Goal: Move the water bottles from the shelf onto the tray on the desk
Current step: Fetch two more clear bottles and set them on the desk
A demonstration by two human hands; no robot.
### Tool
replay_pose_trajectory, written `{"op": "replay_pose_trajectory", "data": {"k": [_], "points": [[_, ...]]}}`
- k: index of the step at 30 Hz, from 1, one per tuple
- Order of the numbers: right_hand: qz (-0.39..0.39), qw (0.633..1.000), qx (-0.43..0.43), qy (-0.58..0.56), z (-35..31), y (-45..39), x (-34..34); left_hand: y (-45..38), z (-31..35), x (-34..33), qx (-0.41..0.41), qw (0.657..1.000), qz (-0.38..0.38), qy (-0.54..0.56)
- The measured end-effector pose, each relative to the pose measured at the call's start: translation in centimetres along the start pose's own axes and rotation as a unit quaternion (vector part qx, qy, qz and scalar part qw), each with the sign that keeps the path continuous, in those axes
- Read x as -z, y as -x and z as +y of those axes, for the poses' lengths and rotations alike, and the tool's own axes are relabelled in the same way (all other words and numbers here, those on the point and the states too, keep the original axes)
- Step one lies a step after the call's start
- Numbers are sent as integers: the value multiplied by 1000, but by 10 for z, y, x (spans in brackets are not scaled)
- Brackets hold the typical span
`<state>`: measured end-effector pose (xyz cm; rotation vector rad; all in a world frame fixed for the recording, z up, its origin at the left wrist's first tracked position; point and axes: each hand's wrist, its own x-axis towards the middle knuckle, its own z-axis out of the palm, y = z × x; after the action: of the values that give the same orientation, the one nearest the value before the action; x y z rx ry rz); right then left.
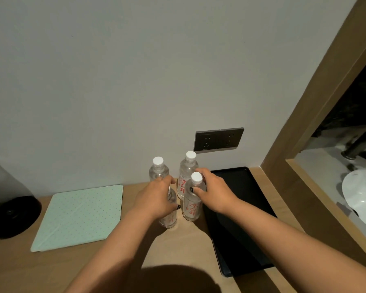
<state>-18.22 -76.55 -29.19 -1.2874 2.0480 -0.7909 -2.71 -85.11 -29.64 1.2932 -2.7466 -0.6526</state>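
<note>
With my left grip (156, 197) and right grip (209, 191) each clasping a bottle (190, 206) near the desk's (93, 271) back edge, just left of the tray (241, 229), I could topple neighbouring bottles.

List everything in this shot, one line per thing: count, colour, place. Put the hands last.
water bottles: three, clear with white caps and red lettering, upright on the desk left of the tray.
tray: one, black, on the desk at right, nothing on it.
desk: one, light wood, along the wall.
mat: one, pale green with dots, on the desk at left.
socket plate: one, dark grey, on the wall above the bottles.
round object: one, black, far left; cannot identify.
left hand: one, grips the left bottle.
right hand: one, grips the near right bottle.
</note>
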Motion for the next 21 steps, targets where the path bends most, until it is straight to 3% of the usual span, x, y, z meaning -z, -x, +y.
{"op": "replay_pose_trajectory", "data": {"k": [10, 21], "points": [[97, 993, -38, 57, 2, 48, 34, 9, 27, 39, -67, 995, 62, 36], [213, 964, -100, 126, 25, 131, 83, 8, 111, 35, -227, 974, 2, 14]]}}
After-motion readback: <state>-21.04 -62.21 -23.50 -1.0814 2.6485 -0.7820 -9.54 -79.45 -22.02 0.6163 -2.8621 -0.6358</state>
